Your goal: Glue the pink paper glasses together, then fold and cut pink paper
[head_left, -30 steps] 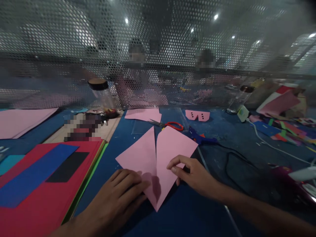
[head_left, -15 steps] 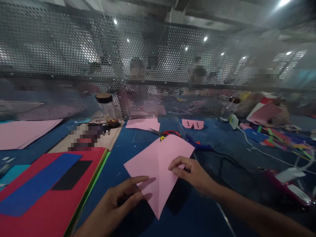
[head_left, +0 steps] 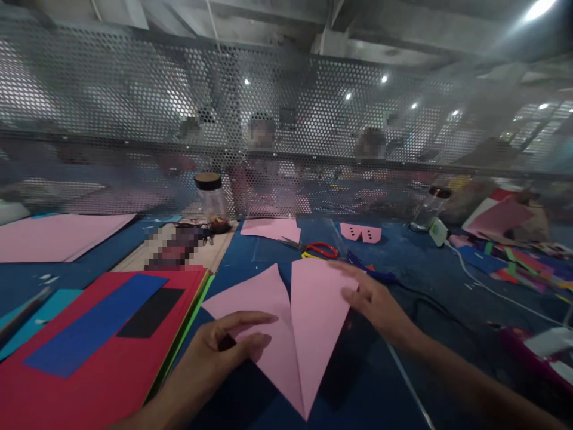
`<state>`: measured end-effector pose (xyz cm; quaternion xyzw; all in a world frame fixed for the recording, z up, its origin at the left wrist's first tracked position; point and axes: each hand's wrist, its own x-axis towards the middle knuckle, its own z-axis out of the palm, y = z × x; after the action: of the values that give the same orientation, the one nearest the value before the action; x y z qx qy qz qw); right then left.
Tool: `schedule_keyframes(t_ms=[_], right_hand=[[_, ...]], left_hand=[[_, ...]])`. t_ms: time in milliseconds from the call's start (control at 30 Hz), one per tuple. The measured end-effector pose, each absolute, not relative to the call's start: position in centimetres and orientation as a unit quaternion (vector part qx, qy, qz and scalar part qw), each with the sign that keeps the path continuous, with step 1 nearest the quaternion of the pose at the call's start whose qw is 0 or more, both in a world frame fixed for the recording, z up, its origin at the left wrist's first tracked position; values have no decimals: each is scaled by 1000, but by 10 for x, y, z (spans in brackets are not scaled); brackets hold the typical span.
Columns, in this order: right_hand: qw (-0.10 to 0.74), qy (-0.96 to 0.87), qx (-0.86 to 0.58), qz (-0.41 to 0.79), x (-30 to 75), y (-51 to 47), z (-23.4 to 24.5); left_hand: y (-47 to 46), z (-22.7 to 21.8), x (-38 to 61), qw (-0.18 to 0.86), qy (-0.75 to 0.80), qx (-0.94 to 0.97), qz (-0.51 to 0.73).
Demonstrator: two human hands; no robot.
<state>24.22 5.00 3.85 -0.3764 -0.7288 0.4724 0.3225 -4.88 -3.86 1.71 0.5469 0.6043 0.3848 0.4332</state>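
A pink paper (head_left: 286,322) folded into a kite shape lies on the blue table, its point toward me. My left hand (head_left: 224,346) rests on the paper's left flap, with the forefinger stretched out along it and the thumb beneath. My right hand (head_left: 371,298) lies flat with its fingers spread on the upper right edge of the right flap.
A stack of red, blue and black sheets (head_left: 89,340) lies at the left. Red-handled scissors (head_left: 313,248), a blue glue gun (head_left: 367,269) with its cable, pink scraps and two jars (head_left: 212,200) sit behind. A perforated metal screen (head_left: 286,131) closes the far side, with people beyond it.
The paper was lifted and turned half a second ago, and now lies flat again with both flaps showing. My right hand went from a pinch on the right edge to lying flat on it.
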Motion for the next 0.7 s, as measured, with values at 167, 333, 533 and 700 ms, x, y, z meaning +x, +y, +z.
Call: schedule_keyframes(t_ms=[167, 333, 533, 700], right_hand=[[332, -798, -461, 201, 251, 104, 58], [177, -874, -450, 52, 231, 158, 50], [33, -890, -452, -49, 194, 192, 21], [-45, -886, -456, -70, 185, 203, 18]], left_hand=[[-40, 34, -61, 353, 641, 544, 411], [-43, 29, -81, 318, 674, 530, 405], [-42, 13, -92, 308, 695, 515, 396], [-41, 13, -90, 308, 702, 503, 398]])
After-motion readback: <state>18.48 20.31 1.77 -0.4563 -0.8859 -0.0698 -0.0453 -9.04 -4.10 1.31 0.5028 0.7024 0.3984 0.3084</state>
